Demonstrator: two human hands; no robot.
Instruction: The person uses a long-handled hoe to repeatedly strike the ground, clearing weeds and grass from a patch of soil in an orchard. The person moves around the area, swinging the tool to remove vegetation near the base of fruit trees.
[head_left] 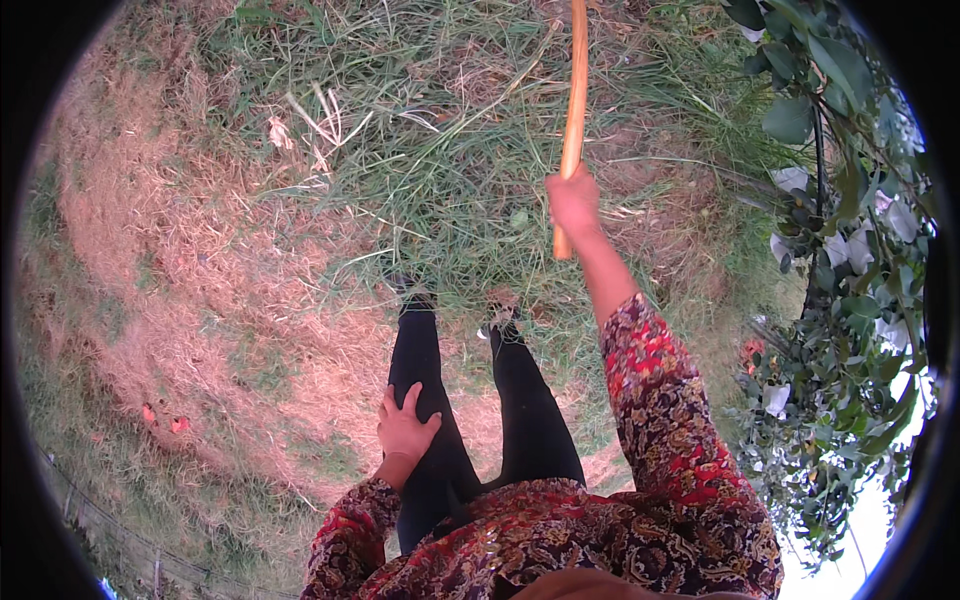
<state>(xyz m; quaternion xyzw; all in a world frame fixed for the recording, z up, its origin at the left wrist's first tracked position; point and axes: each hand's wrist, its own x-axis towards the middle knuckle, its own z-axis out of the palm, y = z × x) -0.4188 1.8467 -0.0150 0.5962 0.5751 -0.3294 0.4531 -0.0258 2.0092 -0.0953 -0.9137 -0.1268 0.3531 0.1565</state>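
Observation:
My right hand (pixel 574 203) is raised in front of me and shut on a long tan wooden handle (pixel 575 90), which runs straight up out of the top of the picture. Its lower end sticks out just below my fist. The tool's head is out of view. My left hand (pixel 405 430) lies flat on my left thigh, fingers spread on the black trousers, holding nothing. My feet stand in a heap of long cut green grass (pixel 440 170).
Dry, straw-coloured ground (pixel 200 280) spreads to the left and behind. A leafy bush with pale blossoms or scraps (pixel 840 250) fills the right side. A wire fence (pixel 130 540) runs along the lower left.

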